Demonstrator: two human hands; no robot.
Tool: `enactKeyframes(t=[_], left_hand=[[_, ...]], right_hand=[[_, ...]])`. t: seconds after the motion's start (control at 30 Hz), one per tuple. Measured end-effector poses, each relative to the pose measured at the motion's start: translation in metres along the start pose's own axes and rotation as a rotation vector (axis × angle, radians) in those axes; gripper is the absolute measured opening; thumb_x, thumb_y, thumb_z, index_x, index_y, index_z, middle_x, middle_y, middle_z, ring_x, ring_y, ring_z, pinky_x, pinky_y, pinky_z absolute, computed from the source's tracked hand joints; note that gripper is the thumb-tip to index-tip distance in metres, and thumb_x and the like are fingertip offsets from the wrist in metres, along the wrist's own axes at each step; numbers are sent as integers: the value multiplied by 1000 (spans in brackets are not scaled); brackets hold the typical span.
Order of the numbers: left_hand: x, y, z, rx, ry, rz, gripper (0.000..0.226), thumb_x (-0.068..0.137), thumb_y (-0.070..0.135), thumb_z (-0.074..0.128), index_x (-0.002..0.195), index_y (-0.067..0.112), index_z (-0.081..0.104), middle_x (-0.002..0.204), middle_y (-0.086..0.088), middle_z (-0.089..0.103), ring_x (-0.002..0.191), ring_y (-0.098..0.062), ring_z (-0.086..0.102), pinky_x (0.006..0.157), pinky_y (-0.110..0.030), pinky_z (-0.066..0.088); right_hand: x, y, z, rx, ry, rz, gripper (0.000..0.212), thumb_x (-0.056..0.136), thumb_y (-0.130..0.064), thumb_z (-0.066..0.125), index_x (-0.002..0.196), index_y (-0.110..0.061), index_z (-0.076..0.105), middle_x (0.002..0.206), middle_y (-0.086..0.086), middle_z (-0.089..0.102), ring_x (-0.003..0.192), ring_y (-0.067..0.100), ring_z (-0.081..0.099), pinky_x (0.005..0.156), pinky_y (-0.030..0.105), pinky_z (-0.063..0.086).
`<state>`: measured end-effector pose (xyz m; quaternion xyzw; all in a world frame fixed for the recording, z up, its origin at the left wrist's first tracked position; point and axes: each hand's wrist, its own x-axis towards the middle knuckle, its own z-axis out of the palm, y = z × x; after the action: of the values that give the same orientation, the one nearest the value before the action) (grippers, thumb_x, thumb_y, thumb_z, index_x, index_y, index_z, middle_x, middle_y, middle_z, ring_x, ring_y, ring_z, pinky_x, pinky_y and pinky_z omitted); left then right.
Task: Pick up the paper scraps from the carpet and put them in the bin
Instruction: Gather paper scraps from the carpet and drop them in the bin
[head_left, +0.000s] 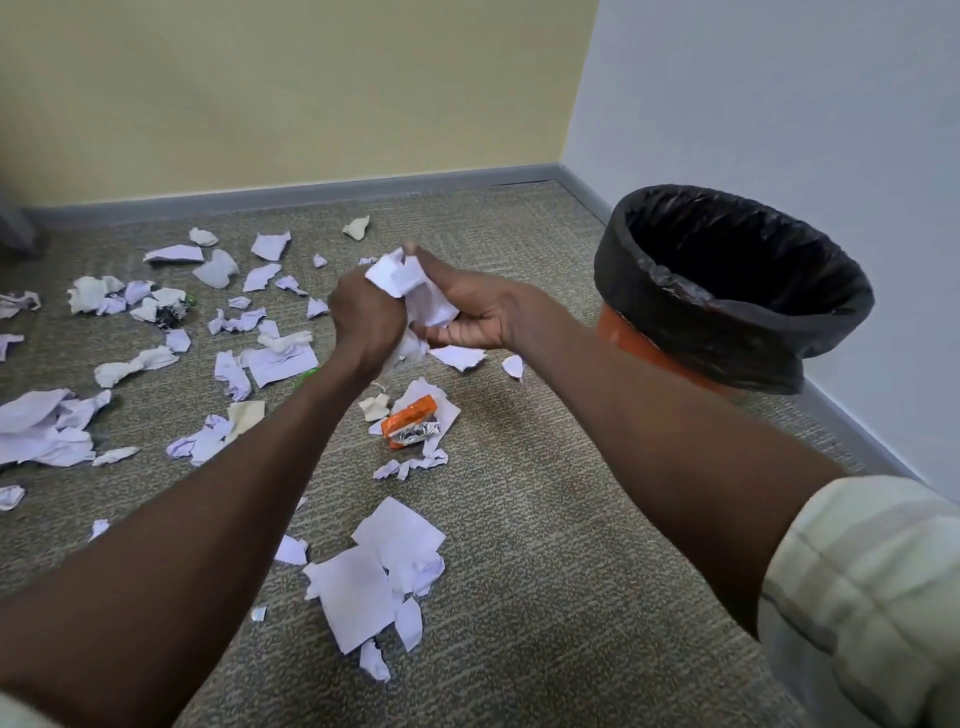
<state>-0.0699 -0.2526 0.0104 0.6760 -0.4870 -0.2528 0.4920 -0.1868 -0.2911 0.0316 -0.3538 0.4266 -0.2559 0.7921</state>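
While both hands compress a wad (410, 291) of scraps at frame centre, the step in hand appears to be gathering before disposal. Left hand (366, 317): fisted on the wad. Right hand (467, 312): half-curled, cupping it from beneath. Next move likely calls for carrying it right to the bin (727, 332). Many scraps (363, 587) remain on the carpet (545, 519).

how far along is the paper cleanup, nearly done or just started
Early on, it seems. Done: nothing I can confirm; the bin looks dark inside, with no paper showing. In hand: the left hand and right hand together hold a wad of paper above the carpet. Left: many scraps and an orange wrapper lie on the floor.
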Motion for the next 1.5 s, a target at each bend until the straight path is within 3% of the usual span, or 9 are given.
enactKeyframes(t=[0.27, 0.5, 0.6, 0.83, 0.97, 1.1, 1.17, 1.3, 1.5], left_hand=[[23, 87, 23, -369, -79, 103, 18, 88, 30, 49, 86, 19, 64, 85, -1, 69, 82, -26, 68, 61, -31, 47], [37, 163, 87, -688, -160, -108, 43, 79, 40, 55, 99, 4, 68, 89, -13, 73, 78, -34, 69, 67, -39, 45], [15, 198, 110, -794, -244, -121, 31, 98, 26, 42, 99, 3, 62, 82, -4, 67, 66, -23, 61, 62, -25, 45], [7, 234, 196, -791, -416, -162, 67, 78, 51, 42, 118, -1, 56, 102, -28, 66, 81, -35, 66, 74, -46, 55], [-4, 212, 226, -633, -856, -209, 93, 69, 77, 50, 132, 10, 55, 121, -22, 66, 107, -40, 67, 96, -57, 51], [-26, 194, 216, -547, -1158, -248, 70, 95, 63, 41, 123, 2, 64, 117, -25, 68, 110, -42, 65, 100, -54, 49], [-24, 187, 215, -622, -1105, -281, 60, 95, 53, 48, 119, 1, 66, 113, -21, 70, 104, -37, 68, 96, -52, 53], [-11, 175, 200, -744, -841, -261, 39, 100, 33, 49, 122, 2, 56, 120, -17, 61, 110, -28, 61, 95, -34, 51], [6, 137, 153, -778, -576, -278, 22, 99, 29, 50, 103, 12, 62, 100, -6, 70, 77, -16, 67, 64, -25, 55]], right_hand=[[-56, -82, -16, 77, -5, -225, 20, 82, 7, 66, 100, 0, 64, 99, 19, 68, 97, 26, 64, 103, 45, 46], [-112, -134, -51, 114, 235, -414, 14, 79, 16, 57, 84, 3, 60, 86, 20, 69, 77, 24, 69, 81, 33, 58], [-137, -147, -72, 149, 340, -486, 23, 88, 16, 44, 85, -3, 57, 67, 12, 70, 55, 18, 70, 43, 24, 53], [-180, -167, -139, -131, 642, -643, 28, 80, 19, 51, 82, -9, 51, 75, 10, 70, 67, 18, 70, 56, 26, 54], [-170, -149, -184, -524, 1028, -495, 12, 78, 2, 66, 76, -7, 58, 74, 12, 61, 64, 21, 65, 47, 25, 52], [-148, -114, -218, -683, 936, -100, 22, 88, -13, 59, 106, -3, 66, 102, 22, 64, 88, 39, 64, 78, 55, 56], [-140, -105, -225, -666, 989, -67, 26, 89, -10, 52, 109, 1, 64, 104, 23, 64, 90, 41, 64, 79, 58, 55], [-131, -112, -221, -497, 1136, -354, 18, 79, 11, 50, 78, -7, 54, 72, 12, 48, 64, 20, 47, 51, 26, 45], [-113, -131, -202, -523, 1119, -550, 8, 73, -11, 60, 76, -16, 55, 83, 11, 58, 75, 25, 61, 61, 34, 52]])
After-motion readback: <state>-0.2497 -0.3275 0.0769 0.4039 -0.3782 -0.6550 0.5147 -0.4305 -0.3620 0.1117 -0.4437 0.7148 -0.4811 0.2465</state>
